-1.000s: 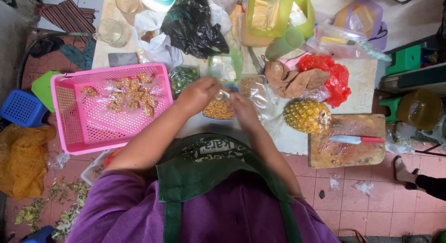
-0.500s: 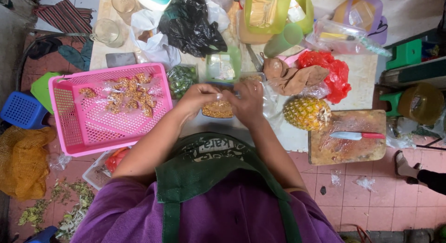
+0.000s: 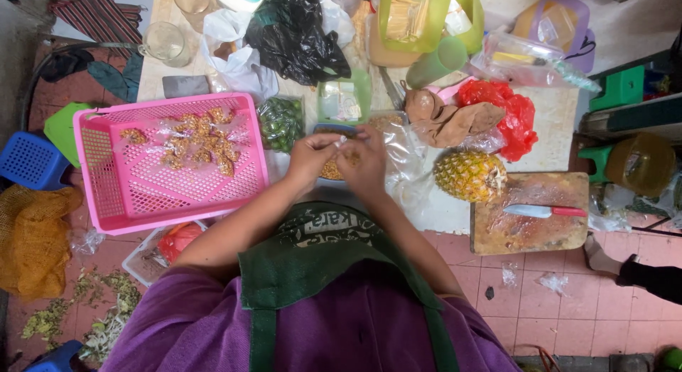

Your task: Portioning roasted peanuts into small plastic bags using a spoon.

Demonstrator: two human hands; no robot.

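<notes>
My left hand point(image 3: 310, 157) and my right hand point(image 3: 366, 161) are pressed together over a small clear bag of brown snack pieces point(image 3: 331, 171) near the table's front edge. Both pinch the bag's top, where a bit of white plastic point(image 3: 341, 139) sticks up between the fingers. A pink plastic basket point(image 3: 106, 194) to the left holds several filled clear packets of the same brown pieces point(image 3: 199, 141). Loose clear plastic bags point(image 3: 398, 155) lie just right of my hands.
A pineapple point(image 3: 469, 174) lies beside a wooden cutting board point(image 3: 497, 233) bearing a red-handled knife point(image 3: 543, 211). Farther back are a bag of green fruits point(image 3: 280, 122), a black bag point(image 3: 295, 31), a red bag point(image 3: 508, 112), brown cloth, glasses and containers. Another person's foot point(image 3: 604, 258) is at right.
My hands have shifted slightly left and closer together over the small bag. The rest of the table looks unchanged.
</notes>
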